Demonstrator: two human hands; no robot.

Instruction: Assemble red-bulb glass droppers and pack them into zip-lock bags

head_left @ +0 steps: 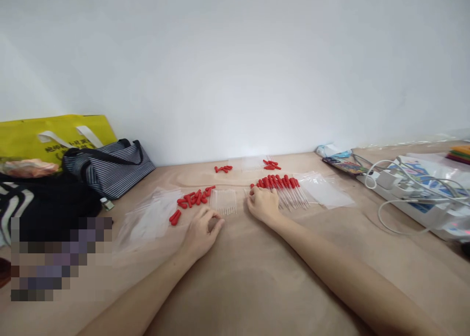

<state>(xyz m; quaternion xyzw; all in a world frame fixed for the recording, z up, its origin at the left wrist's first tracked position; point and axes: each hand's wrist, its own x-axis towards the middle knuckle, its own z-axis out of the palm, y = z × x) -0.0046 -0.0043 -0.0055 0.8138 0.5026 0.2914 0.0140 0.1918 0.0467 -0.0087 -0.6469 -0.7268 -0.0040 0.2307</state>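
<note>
Centre: the right hand (262, 204) covers part of the left end of the row of red-topped tubes (284, 182); whether its fingertips grip one cannot be told. Left of centre: the fingertips of the left hand (201, 231) are too indistinct to show whether they meet. Both forearms (330, 265) leave the frame at the lower edge. Lower left: a pixelated block (62, 260) conceals its contents. Left edge: the yellow bag (22, 133) is cropped and partly hidden by the striped bag (117, 174); the small bottle's (107, 204) label is illegible. Right edge: a coloured stack (458, 153) and a dark object (465, 249) are truncated.
</note>
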